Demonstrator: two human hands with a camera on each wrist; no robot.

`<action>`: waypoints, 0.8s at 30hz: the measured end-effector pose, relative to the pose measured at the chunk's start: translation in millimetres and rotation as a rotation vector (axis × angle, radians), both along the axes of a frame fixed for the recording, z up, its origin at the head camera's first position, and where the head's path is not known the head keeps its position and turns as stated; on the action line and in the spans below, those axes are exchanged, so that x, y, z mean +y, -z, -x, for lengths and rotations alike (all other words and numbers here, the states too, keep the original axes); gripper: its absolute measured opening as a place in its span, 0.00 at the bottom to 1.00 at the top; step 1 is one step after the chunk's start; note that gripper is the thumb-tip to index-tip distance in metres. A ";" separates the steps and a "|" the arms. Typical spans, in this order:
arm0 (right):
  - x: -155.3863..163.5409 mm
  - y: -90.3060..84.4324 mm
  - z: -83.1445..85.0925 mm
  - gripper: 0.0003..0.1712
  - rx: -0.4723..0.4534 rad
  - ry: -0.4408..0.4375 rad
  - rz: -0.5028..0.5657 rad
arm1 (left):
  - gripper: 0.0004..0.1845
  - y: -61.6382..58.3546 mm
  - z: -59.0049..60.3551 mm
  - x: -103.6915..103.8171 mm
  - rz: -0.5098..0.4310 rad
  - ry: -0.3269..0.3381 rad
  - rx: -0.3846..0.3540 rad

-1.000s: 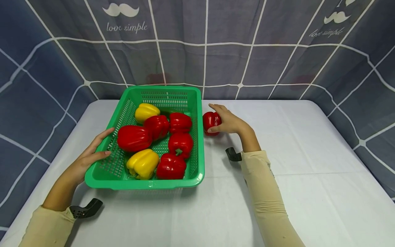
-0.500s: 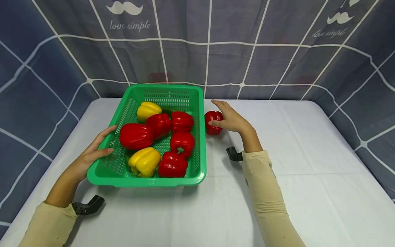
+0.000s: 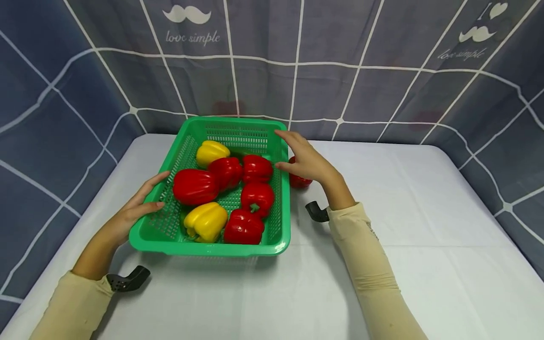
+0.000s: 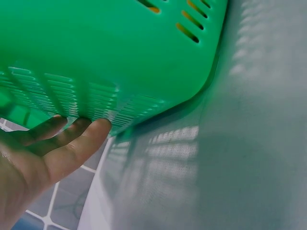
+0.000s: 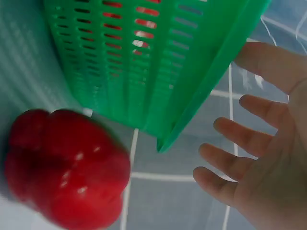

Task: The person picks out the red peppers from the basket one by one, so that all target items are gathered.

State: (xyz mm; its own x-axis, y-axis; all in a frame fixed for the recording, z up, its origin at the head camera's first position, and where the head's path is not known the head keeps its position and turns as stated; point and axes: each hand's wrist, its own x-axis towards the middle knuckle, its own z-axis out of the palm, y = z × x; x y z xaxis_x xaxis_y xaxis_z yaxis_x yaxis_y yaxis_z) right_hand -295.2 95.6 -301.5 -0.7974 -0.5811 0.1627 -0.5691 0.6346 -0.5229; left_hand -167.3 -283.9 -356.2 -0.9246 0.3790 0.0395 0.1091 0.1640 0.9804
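Observation:
A green plastic basket (image 3: 280, 226) with slotted walls holds several red and yellow bell peppers. My left hand (image 3: 129, 215) grips its left rim; the thumb lies over the edge, while in the left wrist view fingers (image 4: 79, 146) touch the outer wall. My right hand (image 3: 308, 163) is at the right rim near the back corner, fingers spread and holding nothing. On the cloth below it, a single red bell pepper (image 5: 67, 167) sits beside the basket's right wall, partly hidden by the hand in the head view.
A white cloth (image 3: 408, 198) covers the table. Grey curtain (image 3: 263, 85) with white lines hangs behind and at both sides. Inside the basket, a yellow bell pepper (image 3: 212, 153) lies near the back, another yellow one (image 3: 206, 222) near the front.
My right hand has come off the lone red pepper and moved left to the basket's right rim. That pepper stays in place. The left hand keeps its place on the left rim.

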 end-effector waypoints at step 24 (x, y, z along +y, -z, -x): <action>-73.2 -27.6 4.9 0.51 0.016 -0.295 -0.325 | 0.34 -3.1 0.3 2.0 0.054 -0.040 0.010</action>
State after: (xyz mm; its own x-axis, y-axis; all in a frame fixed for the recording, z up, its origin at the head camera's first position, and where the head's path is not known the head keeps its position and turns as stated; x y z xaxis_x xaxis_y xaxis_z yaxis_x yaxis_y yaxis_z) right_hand -300.1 22.5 -273.8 -0.5885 -0.8066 -0.0551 -0.7570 0.5736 -0.3129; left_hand -167.6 -282.0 -353.1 -0.9387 0.3436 0.0289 0.1109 0.2215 0.9688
